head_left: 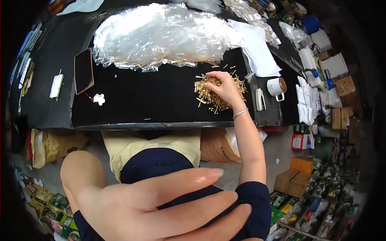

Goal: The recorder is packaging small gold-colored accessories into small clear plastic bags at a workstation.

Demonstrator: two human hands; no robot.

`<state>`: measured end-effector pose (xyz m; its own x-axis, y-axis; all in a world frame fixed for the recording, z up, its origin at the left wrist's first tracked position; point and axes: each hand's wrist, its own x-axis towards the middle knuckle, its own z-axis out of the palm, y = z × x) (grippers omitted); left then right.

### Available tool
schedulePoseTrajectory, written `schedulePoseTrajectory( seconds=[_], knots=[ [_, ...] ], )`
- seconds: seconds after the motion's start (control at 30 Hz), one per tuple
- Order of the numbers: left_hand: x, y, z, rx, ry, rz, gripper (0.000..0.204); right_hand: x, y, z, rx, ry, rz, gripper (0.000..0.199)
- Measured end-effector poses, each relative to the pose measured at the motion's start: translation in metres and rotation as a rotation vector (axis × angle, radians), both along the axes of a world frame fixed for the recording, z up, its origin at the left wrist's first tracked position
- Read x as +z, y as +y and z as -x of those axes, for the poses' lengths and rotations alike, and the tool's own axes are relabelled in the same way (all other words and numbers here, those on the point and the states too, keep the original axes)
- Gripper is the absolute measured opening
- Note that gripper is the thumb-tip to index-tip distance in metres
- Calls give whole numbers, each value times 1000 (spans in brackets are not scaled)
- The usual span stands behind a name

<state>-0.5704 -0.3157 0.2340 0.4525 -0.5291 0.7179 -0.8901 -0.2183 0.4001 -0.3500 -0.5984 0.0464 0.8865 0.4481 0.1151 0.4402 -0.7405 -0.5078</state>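
Under my right grip (223, 89) the pile of small metal pins (217, 94) lies on the bench (152, 100), the plastic bags (161, 34) behind it, the mug (276, 86) right, the phone (83, 71) far left.

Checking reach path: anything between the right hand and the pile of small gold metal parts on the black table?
Nothing visible. The right hand already rests on the pile of gold metal parts, fingertips in it. The left hand is close to the camera, off the black table.
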Motion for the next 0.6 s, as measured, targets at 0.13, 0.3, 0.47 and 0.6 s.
schedulePoseTrajectory(
  seconds=[0.13,0.3,0.47,0.6],
  knots=[
    [3,1,1,-15,51,64,35,-2,11,8,13,-15,-5,38],
    [-13,21,9,-205,104,110,30,3,21,19,-33,-288,28,34],
    [-116,54,37,399,476,223,38,20,29,87,-221,-362,-354,25],
    [-225,87,114,857,683,-676,50,-2,38,168,-351,88,-911,9]
  ],
)
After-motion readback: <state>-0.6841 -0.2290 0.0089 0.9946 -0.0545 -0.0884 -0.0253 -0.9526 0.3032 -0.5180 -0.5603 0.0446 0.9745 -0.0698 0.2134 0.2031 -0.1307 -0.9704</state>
